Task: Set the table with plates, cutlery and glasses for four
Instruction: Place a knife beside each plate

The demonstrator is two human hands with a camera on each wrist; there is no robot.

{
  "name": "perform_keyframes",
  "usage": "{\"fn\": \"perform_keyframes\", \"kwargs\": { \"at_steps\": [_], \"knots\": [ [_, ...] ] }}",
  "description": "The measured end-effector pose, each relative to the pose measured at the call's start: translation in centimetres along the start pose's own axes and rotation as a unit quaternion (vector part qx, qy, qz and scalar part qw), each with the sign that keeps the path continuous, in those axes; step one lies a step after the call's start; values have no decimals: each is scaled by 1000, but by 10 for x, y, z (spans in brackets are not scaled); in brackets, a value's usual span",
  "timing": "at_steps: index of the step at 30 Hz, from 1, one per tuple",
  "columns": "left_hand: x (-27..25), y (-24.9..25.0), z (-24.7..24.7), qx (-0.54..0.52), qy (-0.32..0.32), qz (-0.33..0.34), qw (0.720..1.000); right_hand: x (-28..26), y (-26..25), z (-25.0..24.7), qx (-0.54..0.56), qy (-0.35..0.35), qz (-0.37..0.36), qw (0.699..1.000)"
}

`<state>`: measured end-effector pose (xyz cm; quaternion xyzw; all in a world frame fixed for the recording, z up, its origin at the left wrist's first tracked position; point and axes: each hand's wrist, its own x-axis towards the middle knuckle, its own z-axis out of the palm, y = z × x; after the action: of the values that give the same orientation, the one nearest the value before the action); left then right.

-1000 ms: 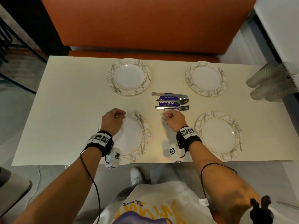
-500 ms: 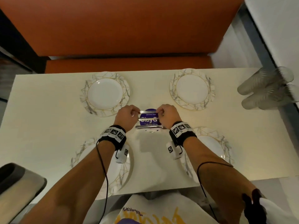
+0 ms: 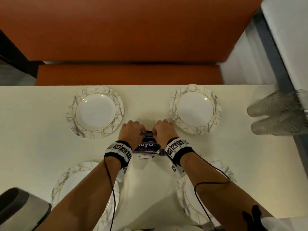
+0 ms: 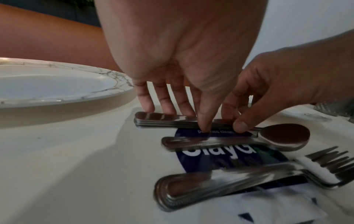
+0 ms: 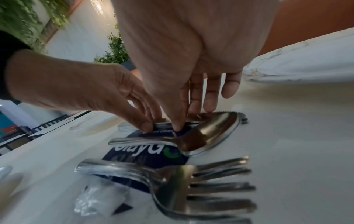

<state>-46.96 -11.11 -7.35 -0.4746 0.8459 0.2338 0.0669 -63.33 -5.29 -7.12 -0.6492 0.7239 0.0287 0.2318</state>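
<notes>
Three stacks of cutlery lie on a blue printed packet (image 4: 229,160) at the middle of the cream table (image 3: 33,130): knives (image 4: 162,121) farthest, spoons (image 4: 229,142) in between, forks (image 4: 229,178) nearest. My left hand (image 3: 131,130) pinches the knife stack between thumb and fingers, and my right hand (image 3: 162,129) pinches the same stack right beside it. The knives (image 5: 130,126) still rest on the table. Four white marble-rimmed plates are set out: far left (image 3: 98,112), far right (image 3: 195,110), near left (image 3: 71,180), near right (image 3: 188,197). My forearms partly hide the two near plates.
Clear ribbed glasses (image 3: 280,112) lie stacked on their sides at the table's right end. An orange bench (image 3: 126,30) runs along the far edge. A grey padded object (image 3: 21,209) sits at the near left corner. A crumpled clear wrapper (image 5: 99,200) lies by the forks.
Both hands left the near plates and moved forward to the cutlery in the middle. They have since drawn closer together and taken hold of the knife stack.
</notes>
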Motion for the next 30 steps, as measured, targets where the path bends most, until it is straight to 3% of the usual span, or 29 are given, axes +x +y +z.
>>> {"fn": "perform_keyframes", "kwargs": {
  "at_steps": [8,12,20,30],
  "knots": [
    [8,2,-9,-27,-80,7,996,8,2,-4,-45,-36,-45,997],
    [7,1,-12,-34,-73,17,997,9,1,-6,-40,-19,-55,998],
    [6,-3,-15,-52,-102,15,993,13,-3,-6,-12,-57,-53,997],
    [5,-2,-11,-74,-80,25,994,15,-3,-10,-43,-67,-62,995]
  ]
}}
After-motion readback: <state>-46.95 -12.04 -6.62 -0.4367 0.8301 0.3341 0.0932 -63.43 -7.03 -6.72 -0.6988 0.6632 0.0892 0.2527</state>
